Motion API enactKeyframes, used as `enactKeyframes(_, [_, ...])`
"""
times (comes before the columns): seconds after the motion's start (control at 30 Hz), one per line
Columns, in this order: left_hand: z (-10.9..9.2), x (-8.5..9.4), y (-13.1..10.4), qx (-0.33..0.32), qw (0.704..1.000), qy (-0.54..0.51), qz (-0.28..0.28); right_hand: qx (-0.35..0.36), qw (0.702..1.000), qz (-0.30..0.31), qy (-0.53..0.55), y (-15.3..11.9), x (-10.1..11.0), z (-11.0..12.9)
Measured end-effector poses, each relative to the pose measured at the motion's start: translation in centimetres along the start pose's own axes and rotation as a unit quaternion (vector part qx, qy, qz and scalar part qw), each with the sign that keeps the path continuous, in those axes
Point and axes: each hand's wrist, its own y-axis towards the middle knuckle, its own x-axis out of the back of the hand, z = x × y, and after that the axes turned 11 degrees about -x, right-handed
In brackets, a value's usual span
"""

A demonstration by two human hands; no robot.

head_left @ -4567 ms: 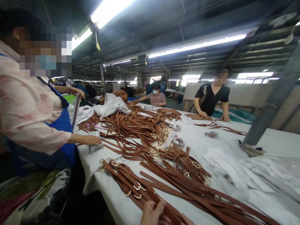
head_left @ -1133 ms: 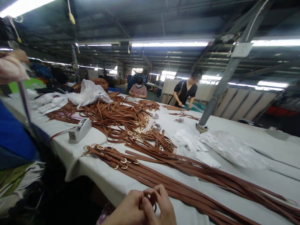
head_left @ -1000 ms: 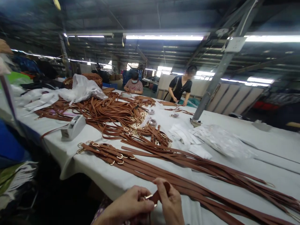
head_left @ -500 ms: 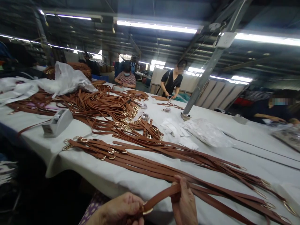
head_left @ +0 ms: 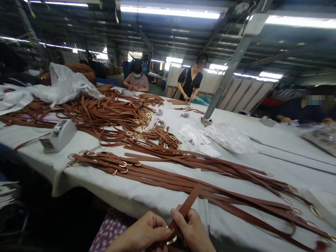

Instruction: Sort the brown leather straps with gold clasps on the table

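Both of my hands are at the table's near edge, working on one brown strap with a gold buckle. My left hand pinches the strap at the buckle. Close beside it, my right hand grips the strap just above the buckle, thumb on top. The strap's end points up and away over the table and shows small holes. Just beyond lie several straps side by side, their gold buckles at the left and metal rings at the right.
A grey tape dispenser stands at the left. Behind it spreads a large heap of brown straps under white plastic. Clear bags lie near a metal post. Co-workers are around the far side.
My right hand has slid down the strap to the buckle, beside my left hand. The strap's end now sticks up beyond my fingers. The view has shifted slightly.
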Motion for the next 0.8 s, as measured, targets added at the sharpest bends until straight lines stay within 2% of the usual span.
enactKeyframes(0.23, [-0.7, -0.6, 0.5, -0.02, 0.995, -0.097, -0.012, -0.028, 0.998, -0.042, 0.032, 0.1, 0.2, -0.6])
enactKeyframes(0.4, [-1.3, -0.9, 0.7, -0.009, 0.997, -0.065, -0.031, 0.0, 0.997, -0.076, 0.018, -0.2, -0.4, -0.3])
enactKeyframes(0.67, [-1.3, -0.9, 0.5, -0.025, 0.998, -0.008, -0.056, 0.025, 0.995, -0.094, -0.036, -0.7, -1.0, 0.4])
enactKeyframes(0.8, [-1.5, -1.0, 0.6, -0.028, 0.996, 0.021, -0.079, 0.07, 0.988, -0.113, -0.082, -0.6, -1.0, 0.1])
